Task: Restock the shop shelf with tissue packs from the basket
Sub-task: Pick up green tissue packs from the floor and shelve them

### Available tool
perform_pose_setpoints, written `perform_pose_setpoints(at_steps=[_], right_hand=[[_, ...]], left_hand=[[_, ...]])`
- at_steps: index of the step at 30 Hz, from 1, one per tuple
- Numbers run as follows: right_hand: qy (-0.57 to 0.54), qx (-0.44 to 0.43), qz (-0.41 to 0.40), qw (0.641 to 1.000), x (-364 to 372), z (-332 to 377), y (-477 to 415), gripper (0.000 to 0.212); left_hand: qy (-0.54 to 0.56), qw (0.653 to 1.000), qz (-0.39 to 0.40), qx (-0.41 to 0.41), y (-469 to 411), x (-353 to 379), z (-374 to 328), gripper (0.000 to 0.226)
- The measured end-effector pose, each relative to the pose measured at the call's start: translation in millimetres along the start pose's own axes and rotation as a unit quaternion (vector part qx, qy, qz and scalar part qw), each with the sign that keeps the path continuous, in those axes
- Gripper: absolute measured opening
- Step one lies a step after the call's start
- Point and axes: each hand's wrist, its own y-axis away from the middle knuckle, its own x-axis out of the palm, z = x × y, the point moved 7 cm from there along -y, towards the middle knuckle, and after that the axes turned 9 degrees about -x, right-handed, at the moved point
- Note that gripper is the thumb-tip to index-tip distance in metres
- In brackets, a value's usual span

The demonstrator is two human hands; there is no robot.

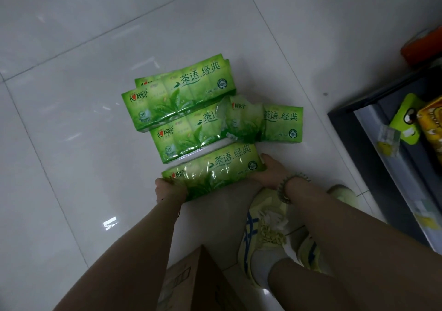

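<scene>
Head view: both hands close on the ends of one green pack [212,172] lying on the tiled floor [71,143]. The left hand [169,190] curls round its near-left end and the right hand [272,174] clamps the other. Three more packs [179,95] lie just beyond, one of them a torn pack [241,119]. The shelf [382,143] stands to the right. No basket shows.

The glossy film looks slippery, so the lift probably goes best with the pack kept level and the squeeze on the tissue inside, not on loose wrap. It should then swing right, clear of the torn pack.
</scene>
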Motion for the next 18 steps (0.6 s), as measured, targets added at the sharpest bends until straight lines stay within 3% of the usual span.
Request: perform_pose_setpoints(at_steps=[3,8,11,16,18], right_hand=[[0.005,0.053,0.010,0.999,4,-18,0,0.069],[-0.012,0.085,-0.011,0.996,-2,-30,7,0.042],[0.016,0.098,-0.008,0.995,-9,-25,17,0.037],[0.030,0.086,-0.032,0.995,-22,-8,33,0.019],[0.045,0.071,-0.051,0.995,-27,2,41,0.023]], left_hand=[[0.025,1.000,0.018,-0.007,10,-5,4,0.037],[0.034,0.999,0.027,-0.016,32,-22,0,0.054],[0.021,0.999,0.031,0.007,41,-30,-9,0.063],[0.026,0.998,0.032,0.045,55,-44,-19,0.053],[0.046,0.997,0.035,0.048,61,-48,-21,0.049]])
